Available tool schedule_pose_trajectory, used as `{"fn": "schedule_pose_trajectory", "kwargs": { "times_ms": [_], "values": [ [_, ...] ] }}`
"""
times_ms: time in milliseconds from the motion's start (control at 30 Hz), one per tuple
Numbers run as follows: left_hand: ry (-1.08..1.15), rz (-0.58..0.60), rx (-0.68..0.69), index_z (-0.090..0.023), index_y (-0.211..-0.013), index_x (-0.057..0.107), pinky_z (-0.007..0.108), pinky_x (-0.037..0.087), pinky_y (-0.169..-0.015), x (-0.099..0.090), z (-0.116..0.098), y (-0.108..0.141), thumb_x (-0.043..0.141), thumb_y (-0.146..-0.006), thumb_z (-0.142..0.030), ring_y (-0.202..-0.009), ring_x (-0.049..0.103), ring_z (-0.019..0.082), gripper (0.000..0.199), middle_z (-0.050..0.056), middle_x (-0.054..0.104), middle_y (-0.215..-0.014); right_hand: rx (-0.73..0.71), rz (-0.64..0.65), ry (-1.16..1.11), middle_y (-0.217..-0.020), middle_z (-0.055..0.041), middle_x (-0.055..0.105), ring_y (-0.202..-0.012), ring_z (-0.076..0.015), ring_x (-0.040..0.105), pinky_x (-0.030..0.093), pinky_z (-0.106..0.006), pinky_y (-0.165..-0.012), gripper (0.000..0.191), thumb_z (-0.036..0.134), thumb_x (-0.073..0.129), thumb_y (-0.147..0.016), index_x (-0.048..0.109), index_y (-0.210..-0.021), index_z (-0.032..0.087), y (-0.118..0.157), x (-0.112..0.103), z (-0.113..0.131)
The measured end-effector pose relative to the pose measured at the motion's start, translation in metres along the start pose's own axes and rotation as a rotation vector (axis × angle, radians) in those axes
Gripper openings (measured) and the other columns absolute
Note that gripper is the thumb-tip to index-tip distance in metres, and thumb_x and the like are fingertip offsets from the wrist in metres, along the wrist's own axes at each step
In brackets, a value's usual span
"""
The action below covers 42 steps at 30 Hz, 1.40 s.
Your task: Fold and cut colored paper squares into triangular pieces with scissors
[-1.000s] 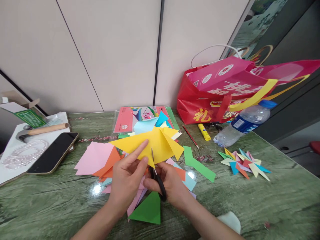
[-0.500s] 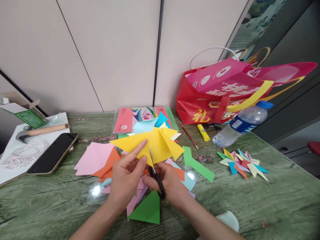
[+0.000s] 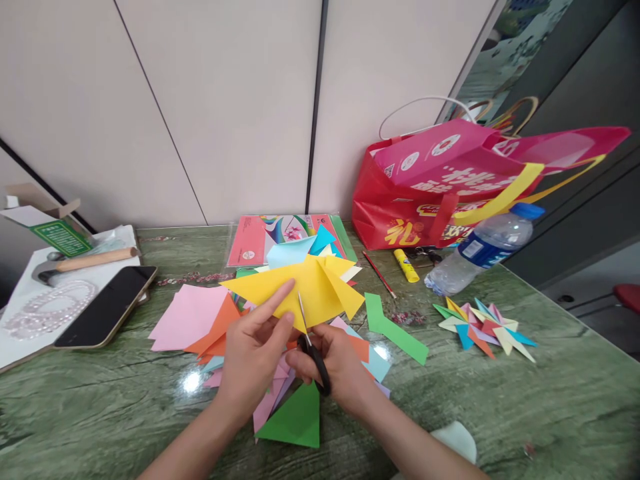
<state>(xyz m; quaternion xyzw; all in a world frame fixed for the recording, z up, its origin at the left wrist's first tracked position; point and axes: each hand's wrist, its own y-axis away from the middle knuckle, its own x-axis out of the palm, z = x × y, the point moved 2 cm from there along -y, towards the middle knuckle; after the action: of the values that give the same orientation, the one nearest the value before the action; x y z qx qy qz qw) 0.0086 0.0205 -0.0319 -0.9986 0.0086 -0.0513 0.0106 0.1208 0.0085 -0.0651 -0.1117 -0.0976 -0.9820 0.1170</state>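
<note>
My left hand (image 3: 255,353) pinches a folded sheet of yellow paper (image 3: 320,293) by its lower edge, with the index finger lying along its face. In my right hand (image 3: 333,363) is a pair of black-handled scissors (image 3: 318,363), fingers wrapped round the loops. The scissor blades point up and lie at the lower edge of the yellow paper, one blade showing in front of it. Below and around my hands are pink paper (image 3: 193,317), orange paper (image 3: 217,330) and a green paper piece (image 3: 295,420), partly hidden by my hands.
On the right lie folded paper stars (image 3: 485,327), a bent green strip (image 3: 395,330), a red pencil (image 3: 379,273), a yellow glue stick (image 3: 406,265) and a plastic bottle (image 3: 485,247). A red bag (image 3: 425,193) stands behind. Leftward are a phone (image 3: 107,307) and a hammer (image 3: 90,261).
The hands, the yellow paper and the scissors hold almost the same place. The scissor handles look slightly closer together. Nothing else on the table has moved.
</note>
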Motion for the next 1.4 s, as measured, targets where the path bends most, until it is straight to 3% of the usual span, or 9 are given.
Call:
{"fn": "schedule_pose_trajectory", "kwargs": {
  "times_ms": [500,700,833,967,1100,1200,1400],
  "values": [
    [-0.007,-0.022,-0.014,-0.018,-0.120,0.057,0.016,0.045,-0.049,0.001,-0.002,0.002,0.062,-0.073,-0.023,-0.053,0.052,0.008,0.047,-0.003,0.061,-0.059,0.054,-0.018,0.013,-0.043,0.0083,0.048,-0.036,-0.0070,0.040,0.030,-0.020,-0.037,0.037,0.042,0.075,-0.055,0.052,-0.070,0.017,0.001,0.001,0.002],
    [-0.010,-0.013,-0.009,-0.019,-0.125,0.051,0.016,0.041,-0.042,-0.001,-0.003,0.000,0.061,-0.074,-0.023,-0.045,0.046,0.007,0.052,-0.007,0.050,-0.050,0.055,-0.029,0.007,-0.043,0.0079,0.051,-0.034,-0.0065,0.042,0.029,-0.019,-0.036,0.037,0.041,0.075,-0.055,0.051,-0.070,0.017,0.000,-0.001,0.000],
    [0.038,-0.068,0.090,-0.023,-0.126,0.050,0.017,0.044,-0.049,-0.006,-0.009,-0.004,0.063,-0.074,-0.022,-0.050,0.049,0.007,0.053,-0.003,0.062,-0.065,0.022,-0.013,-0.003,-0.044,0.0086,0.049,-0.035,-0.0058,0.042,0.030,-0.018,-0.036,0.037,0.044,0.072,-0.058,0.051,-0.070,0.017,-0.001,-0.001,-0.001],
    [0.055,-0.092,0.125,-0.025,-0.116,0.060,0.016,0.044,-0.051,-0.011,-0.014,-0.008,0.066,-0.072,-0.023,-0.056,0.051,0.007,0.044,0.000,0.068,-0.080,0.028,-0.007,-0.005,-0.044,0.0084,0.050,-0.034,-0.0061,0.043,0.030,-0.018,-0.036,0.040,0.046,0.073,-0.055,0.050,-0.069,0.017,-0.002,0.000,-0.003],
    [0.025,-0.088,0.080,-0.022,-0.117,0.060,0.018,0.045,-0.051,-0.011,-0.012,-0.008,0.065,-0.073,-0.026,-0.056,0.053,0.009,0.045,0.000,0.069,-0.071,0.006,0.033,-0.078,-0.052,0.0060,0.054,-0.044,-0.0081,0.048,0.037,-0.020,-0.044,0.042,0.039,0.079,-0.052,0.055,-0.077,0.016,-0.002,-0.001,0.000],
    [0.015,-0.073,0.077,-0.021,-0.116,0.060,0.019,0.048,-0.058,-0.009,-0.010,-0.007,0.064,-0.073,-0.025,-0.062,0.056,0.010,0.043,0.001,0.070,-0.076,-0.023,0.115,-0.155,-0.064,0.0026,0.059,-0.056,-0.0111,0.053,0.043,-0.022,-0.054,0.044,0.032,0.081,-0.051,0.058,-0.084,0.015,0.000,0.000,0.005],
    [0.062,-0.031,0.031,-0.022,-0.120,0.057,0.016,0.048,-0.053,-0.010,-0.007,-0.006,0.064,-0.075,-0.024,-0.058,0.056,0.008,0.045,-0.001,0.069,-0.072,-0.008,0.152,-0.153,-0.075,-0.0009,0.062,-0.067,-0.0149,0.057,0.046,-0.025,-0.061,0.041,0.028,0.083,-0.048,0.060,-0.080,0.016,0.003,0.001,0.010]
  ]
}}
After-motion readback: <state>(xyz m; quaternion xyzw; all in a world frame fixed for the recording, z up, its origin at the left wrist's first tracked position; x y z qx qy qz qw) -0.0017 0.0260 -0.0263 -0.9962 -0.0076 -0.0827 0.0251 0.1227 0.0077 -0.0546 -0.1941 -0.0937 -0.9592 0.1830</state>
